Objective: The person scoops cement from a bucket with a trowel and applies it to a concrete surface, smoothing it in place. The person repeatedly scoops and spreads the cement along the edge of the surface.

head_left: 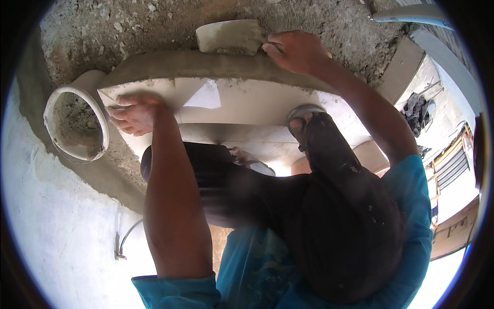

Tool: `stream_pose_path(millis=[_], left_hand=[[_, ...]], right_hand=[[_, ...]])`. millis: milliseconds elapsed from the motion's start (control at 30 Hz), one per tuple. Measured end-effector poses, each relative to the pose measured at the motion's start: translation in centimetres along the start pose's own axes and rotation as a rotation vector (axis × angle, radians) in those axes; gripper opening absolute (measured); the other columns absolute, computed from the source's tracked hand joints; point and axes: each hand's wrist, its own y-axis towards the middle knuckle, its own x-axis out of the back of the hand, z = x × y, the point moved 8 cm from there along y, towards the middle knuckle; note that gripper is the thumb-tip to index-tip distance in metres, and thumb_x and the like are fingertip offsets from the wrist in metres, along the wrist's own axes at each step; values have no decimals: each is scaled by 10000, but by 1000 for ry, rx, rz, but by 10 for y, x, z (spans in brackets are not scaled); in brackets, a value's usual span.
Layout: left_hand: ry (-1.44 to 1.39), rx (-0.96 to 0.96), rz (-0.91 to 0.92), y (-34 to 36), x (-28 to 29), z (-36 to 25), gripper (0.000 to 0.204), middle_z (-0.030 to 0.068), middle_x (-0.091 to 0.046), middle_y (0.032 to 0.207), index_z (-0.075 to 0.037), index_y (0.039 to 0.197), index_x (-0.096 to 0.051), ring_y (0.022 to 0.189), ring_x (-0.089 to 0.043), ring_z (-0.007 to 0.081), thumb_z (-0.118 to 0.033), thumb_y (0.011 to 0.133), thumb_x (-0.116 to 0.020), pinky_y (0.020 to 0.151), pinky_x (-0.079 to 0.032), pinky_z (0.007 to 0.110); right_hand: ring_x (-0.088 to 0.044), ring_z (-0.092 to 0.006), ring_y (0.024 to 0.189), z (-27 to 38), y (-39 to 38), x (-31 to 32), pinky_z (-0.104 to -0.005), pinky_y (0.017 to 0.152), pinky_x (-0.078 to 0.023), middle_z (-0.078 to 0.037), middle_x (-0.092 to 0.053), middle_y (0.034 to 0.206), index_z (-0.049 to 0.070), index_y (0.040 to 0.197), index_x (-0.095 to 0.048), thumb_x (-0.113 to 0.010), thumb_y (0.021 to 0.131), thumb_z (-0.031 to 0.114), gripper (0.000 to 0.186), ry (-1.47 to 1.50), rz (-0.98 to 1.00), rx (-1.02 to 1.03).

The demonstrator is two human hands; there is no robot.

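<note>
My right hand (301, 51) is closed around the handle of a trowel (229, 37). Its pale, mortar-smeared blade points left, at the far edge of a smooth grey band of mortar (200, 64). Along the near side of that band runs a row of light tiles (252, 100). My left hand (135, 114) lies on the left end of the tiles with its fingers stretched out, holding nothing.
At the left stands a white bucket (105, 136) with crumbly grey material inside, beside a white wall (56, 206). Rough ground with loose rubble (123, 26) lies beyond the mortar. My sandaled foot (303, 121) rests on the tiles. Dark items (414, 110) lie at the right.
</note>
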Motion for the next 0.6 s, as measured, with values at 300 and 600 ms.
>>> stream_pose_path(millis=[300,600], left_hand=[[-20,15,18,1,-4,2,654,84,-340,1609,-206,1544,-395,1491,-295,299,-582,1031,-240,1188,-253,564],[-2,23,-9,8,-8,11,658,69,-355,1603,-204,1536,-411,1484,-306,300,-591,1028,-252,1183,-261,561]], right_hand=[[-704,-349,794,13,-50,33,-463,705,-557,-125,-714,863,97,1047,-722,-577,984,451,387,38,-85,87],[-699,-340,797,7,-64,50,-443,731,-539,-127,-703,826,98,1047,-717,-600,980,452,379,153,-3,52]])
